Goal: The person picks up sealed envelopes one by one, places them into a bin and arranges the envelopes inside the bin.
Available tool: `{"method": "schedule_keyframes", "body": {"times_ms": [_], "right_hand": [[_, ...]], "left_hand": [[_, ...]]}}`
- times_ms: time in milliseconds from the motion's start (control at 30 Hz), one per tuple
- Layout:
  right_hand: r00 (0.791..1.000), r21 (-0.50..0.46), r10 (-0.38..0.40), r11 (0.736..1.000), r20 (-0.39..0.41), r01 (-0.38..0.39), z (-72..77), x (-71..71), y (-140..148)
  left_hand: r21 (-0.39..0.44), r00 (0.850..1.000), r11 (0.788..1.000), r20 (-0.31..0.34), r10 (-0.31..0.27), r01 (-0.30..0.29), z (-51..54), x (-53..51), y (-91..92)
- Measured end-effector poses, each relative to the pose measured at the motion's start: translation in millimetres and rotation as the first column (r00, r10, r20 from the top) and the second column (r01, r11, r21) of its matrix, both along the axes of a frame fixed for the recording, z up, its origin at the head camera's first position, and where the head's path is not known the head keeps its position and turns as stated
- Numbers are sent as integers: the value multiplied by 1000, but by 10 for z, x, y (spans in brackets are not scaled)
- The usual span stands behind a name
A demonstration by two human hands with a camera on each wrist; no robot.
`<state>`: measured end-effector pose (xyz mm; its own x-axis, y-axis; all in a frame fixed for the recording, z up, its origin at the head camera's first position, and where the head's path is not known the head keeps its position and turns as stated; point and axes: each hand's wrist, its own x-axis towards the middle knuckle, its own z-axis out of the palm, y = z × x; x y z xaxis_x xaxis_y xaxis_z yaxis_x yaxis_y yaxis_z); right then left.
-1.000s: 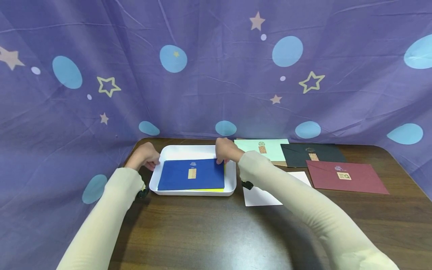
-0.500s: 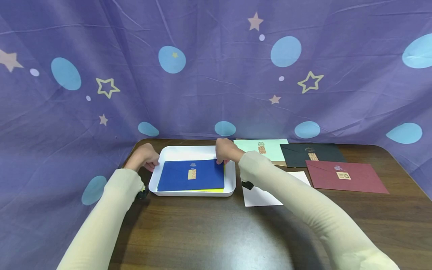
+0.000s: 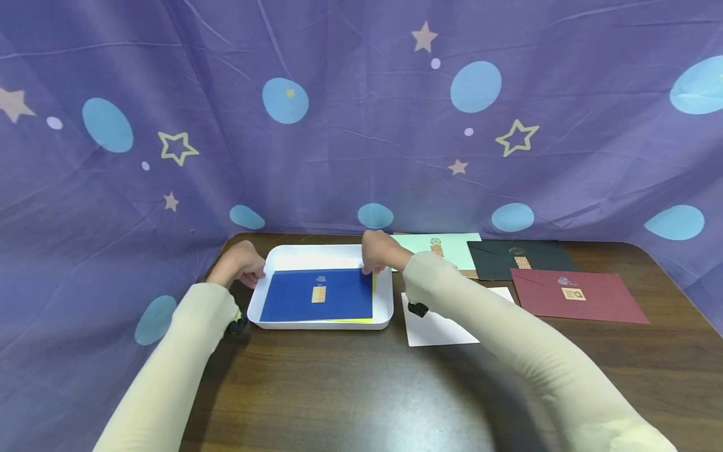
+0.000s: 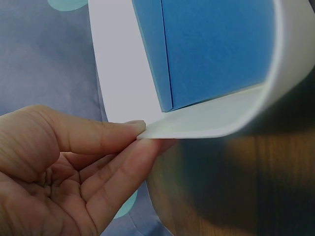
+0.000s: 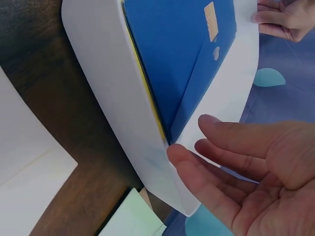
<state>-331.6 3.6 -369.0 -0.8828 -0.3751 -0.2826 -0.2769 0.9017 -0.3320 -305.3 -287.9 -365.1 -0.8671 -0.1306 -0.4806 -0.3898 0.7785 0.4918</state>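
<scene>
With the tray [image 3: 319, 325] as my dial, my left hand [image 3: 241, 262] pinched its rim between nine and ten o'clock, while my right hand [image 3: 381, 251] was at two, thumb and fingers parted beside the blue envelope's [image 3: 344, 301] far corner; I couldn't tell whether they touched it. That envelope lay inside the tray, a yellow edge [image 3: 361, 320] showing beneath, and the white paper [image 3: 435, 331] lay outside, just past three.
</scene>
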Motion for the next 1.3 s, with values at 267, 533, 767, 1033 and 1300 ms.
{"method": "schedule_keyframes", "body": {"times_ms": [267, 533, 767, 1033, 1300], "right_hand": [[993, -115, 118, 986, -10, -118, 187, 83, 190], [982, -144, 188, 972, 0, -187, 352, 145, 479], [975, -179, 221, 961, 29, -212, 470, 227, 767], [976, -224, 218, 951, -10, -214, 538, 299, 1086], [984, -253, 178, 951, -12, -175, 542, 382, 1444]], "left_hand": [[10, 1000, 1000, 5, 5, -5, -2, 13, -1], [15, 1000, 1000, 3, 9, -9, 25, 26, 11], [6, 1000, 1000, 13, 13, -13, 12, 8, -2], [-18, 1000, 1000, 2, 15, -15, -20, -27, -21], [-15, 1000, 1000, 11, 11, -11, -17, -12, -3]]}}
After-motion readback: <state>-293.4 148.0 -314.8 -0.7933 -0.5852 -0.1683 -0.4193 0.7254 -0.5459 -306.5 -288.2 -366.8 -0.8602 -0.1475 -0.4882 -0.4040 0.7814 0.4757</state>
